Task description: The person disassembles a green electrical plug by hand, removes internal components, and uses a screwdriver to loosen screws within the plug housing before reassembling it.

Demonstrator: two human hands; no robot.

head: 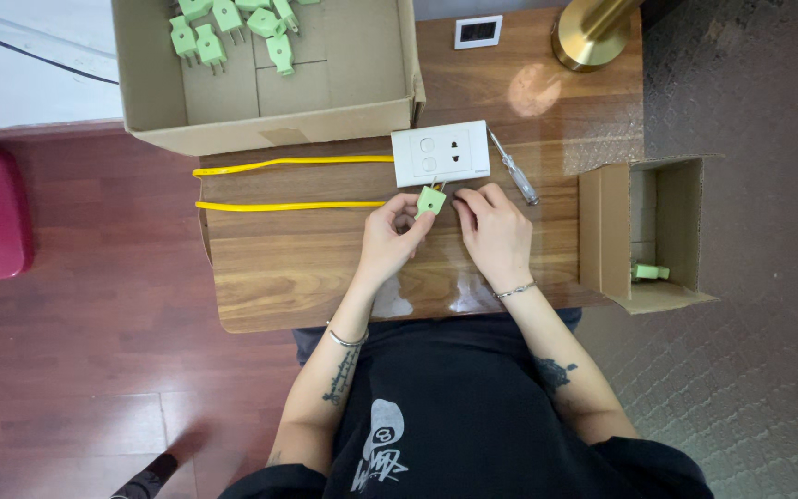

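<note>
The left hand (388,236) pinched a small green plug (431,200) in its fingertips. The right hand (496,233) lay beside it, fingers curled by the plug. Just above sat a white socket plate (441,153). A brown box (265,79) stood further up, left.

Wooden table (325,268) with boxes (270,102), socket plate (441,153), screwdriver (513,168)
</note>
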